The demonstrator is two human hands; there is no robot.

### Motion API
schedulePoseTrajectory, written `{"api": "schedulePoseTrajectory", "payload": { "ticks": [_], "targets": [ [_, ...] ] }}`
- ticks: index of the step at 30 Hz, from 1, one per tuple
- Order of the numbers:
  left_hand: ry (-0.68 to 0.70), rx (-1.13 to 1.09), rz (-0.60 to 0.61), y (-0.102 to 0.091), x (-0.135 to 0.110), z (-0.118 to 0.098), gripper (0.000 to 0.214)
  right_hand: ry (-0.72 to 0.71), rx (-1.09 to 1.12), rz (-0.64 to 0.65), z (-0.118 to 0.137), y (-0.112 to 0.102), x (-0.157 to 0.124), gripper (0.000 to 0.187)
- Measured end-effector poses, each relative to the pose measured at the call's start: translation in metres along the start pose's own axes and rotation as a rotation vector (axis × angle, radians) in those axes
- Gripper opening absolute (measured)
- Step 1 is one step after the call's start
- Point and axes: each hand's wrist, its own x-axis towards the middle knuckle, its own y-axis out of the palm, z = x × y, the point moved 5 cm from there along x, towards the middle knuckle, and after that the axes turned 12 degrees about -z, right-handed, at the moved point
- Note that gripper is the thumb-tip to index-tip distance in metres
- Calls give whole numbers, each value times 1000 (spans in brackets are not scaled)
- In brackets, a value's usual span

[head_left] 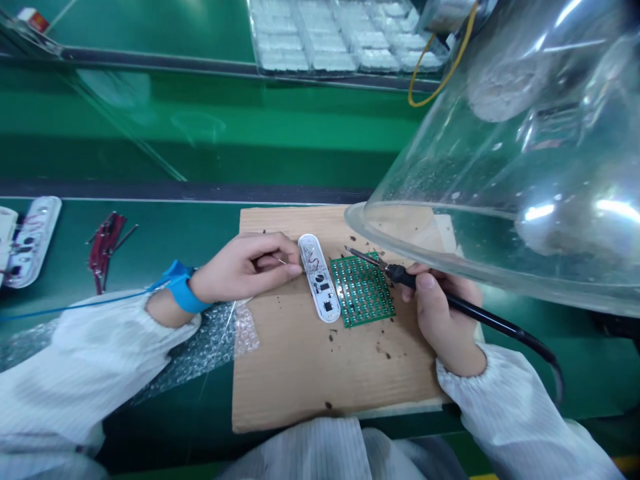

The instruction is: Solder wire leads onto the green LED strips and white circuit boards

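White plastic housing [320,279] lies at twelve o'clock on a cardboard sheet [320,380], just beside the left hand [245,270], which pinches a thin wire [281,261], while the right hand [440,313] firmly grasps a soldering iron [430,287], its tip reaching over a green perforated board [361,290] at one o'clock.

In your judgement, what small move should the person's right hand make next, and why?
Probably the right hand should shift the black soldering iron slightly left, toward the white oblong plastic housing. Its tip sits beside the housing, above the green perforated circuit board, while the left hand pinches a thin metal wire close to the housing.
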Motion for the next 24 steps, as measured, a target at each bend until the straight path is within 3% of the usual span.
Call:
{"api": "schedulePoseTrajectory", "payload": {
  "ticks": [8,17,24],
  "targets": [
    [-59,97,10,-3,0,15,11,-35,24,-10,-4,0,0,32],
    [-92,112,-25,-6,0,14,14,-99,33,151,6,4,-3,21],
    [-68,41,36,-1,1,11,11,-111,42,234,9,6,-5,14]
  ]
}}
